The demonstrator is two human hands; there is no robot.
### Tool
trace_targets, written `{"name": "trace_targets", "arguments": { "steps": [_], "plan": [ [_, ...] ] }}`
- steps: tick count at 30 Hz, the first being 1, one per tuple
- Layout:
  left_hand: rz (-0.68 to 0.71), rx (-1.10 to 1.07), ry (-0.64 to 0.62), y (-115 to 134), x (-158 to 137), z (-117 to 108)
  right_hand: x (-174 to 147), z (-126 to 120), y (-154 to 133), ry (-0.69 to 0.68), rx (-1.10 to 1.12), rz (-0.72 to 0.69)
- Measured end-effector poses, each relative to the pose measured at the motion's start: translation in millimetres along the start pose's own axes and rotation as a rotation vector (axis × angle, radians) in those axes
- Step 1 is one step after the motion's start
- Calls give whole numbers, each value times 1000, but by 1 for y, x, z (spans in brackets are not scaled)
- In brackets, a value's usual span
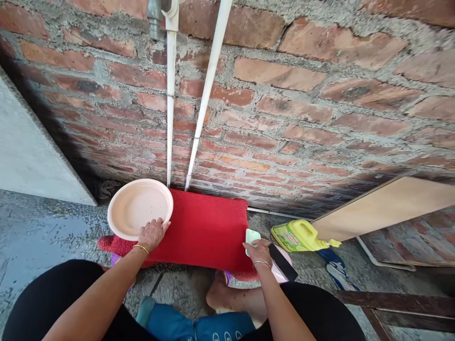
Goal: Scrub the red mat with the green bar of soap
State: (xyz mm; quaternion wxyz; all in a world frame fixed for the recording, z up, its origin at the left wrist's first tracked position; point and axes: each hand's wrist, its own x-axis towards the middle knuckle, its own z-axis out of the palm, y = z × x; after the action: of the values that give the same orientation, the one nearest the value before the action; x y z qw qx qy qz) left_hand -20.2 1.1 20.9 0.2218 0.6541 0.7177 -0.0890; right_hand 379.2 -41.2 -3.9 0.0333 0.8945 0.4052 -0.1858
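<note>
A pale pink plastic basin [137, 208] stands tilted at the left end of a red fluffy cloth [209, 227], which is spread over a low support that is mostly hidden. My left hand [152, 234] grips the basin's near right rim, fingers inside it and thumb outside. Only a few dark specks show in the basin. Over the cloth's right end, my right hand [260, 252] is closed on a small pale green block [252, 236] with rounded corners; the kind of block is not clear. Just right of that hand, a flat black slab [284, 263] lies on something pink.
A yellow detergent jug [298, 235] lies on its side at right, near blue-and-white slippers [339, 272] and a leaning board [387, 203]. White pipes [208, 90] run down the brick wall [302, 109]. A pale slab [39, 147] leans at left above wet floor [46, 232].
</note>
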Motion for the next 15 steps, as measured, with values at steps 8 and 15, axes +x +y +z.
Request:
{"name": "trace_targets", "arguments": {
  "steps": [8,15],
  "plan": [
    [20,5,22,1,-1,0,-20,17,-50,21,130,-66],
    [11,-7,48,1,2,4,-80,56,-208,-83,71,-470]
  ]
}}
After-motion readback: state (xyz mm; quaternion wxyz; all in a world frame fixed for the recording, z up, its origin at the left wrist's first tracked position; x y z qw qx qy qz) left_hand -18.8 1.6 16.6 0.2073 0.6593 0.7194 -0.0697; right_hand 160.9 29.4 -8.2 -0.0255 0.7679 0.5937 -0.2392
